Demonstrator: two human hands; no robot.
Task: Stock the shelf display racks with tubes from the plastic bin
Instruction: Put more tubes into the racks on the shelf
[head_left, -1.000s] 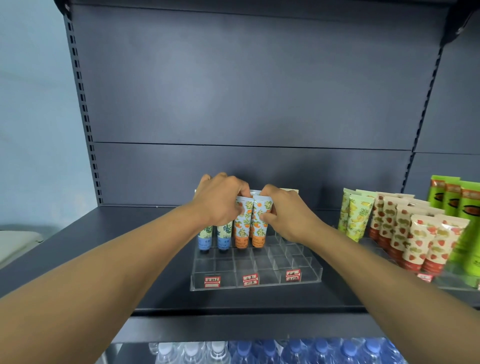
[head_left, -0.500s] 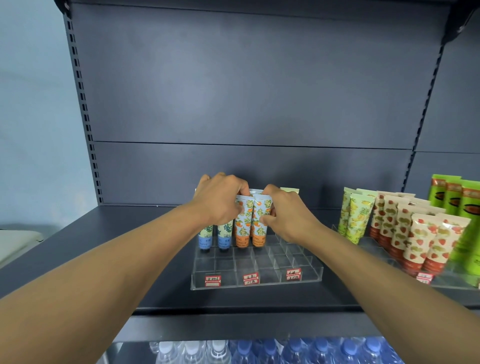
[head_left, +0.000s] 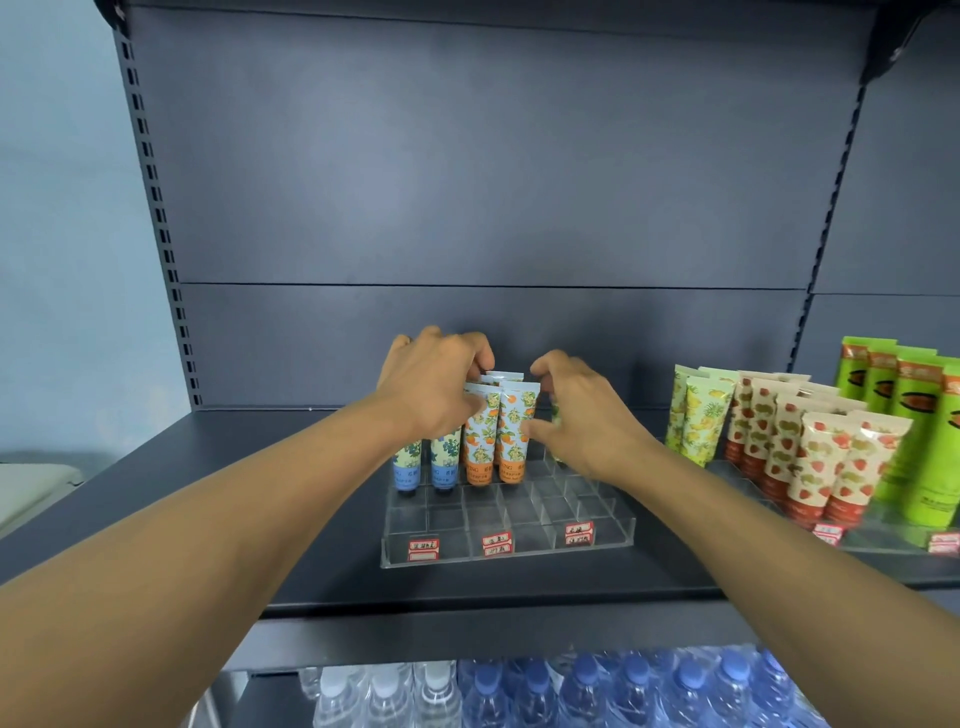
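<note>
Dark grey metal shelf (head_left: 208, 499) w/ slotted back panel; clear acrylic rack (head_left: 506, 535) sits mid-shelf near the front edge, price tags along its front lip. In the rack's back rows stand blue-cap tubes (head_left: 426, 465) at left and orange-cap tubes (head_left: 496, 441) just beside them, all upright, caps down. Left hand (head_left: 434, 387) has fingers curled over the tops of the orange-cap tubes, gripping them. Right hand (head_left: 576, 410) curled at the right side of the same tubes, thumb touching one; a green-patterned tube partly hidden behind it, grip on that unclear. Toward the shelf's right edge a 2nd rack holds yellow, strawberry (head_left: 810, 447) & green tubes (head_left: 914, 415). Water bottles (head_left: 571, 691) on the level below
</note>
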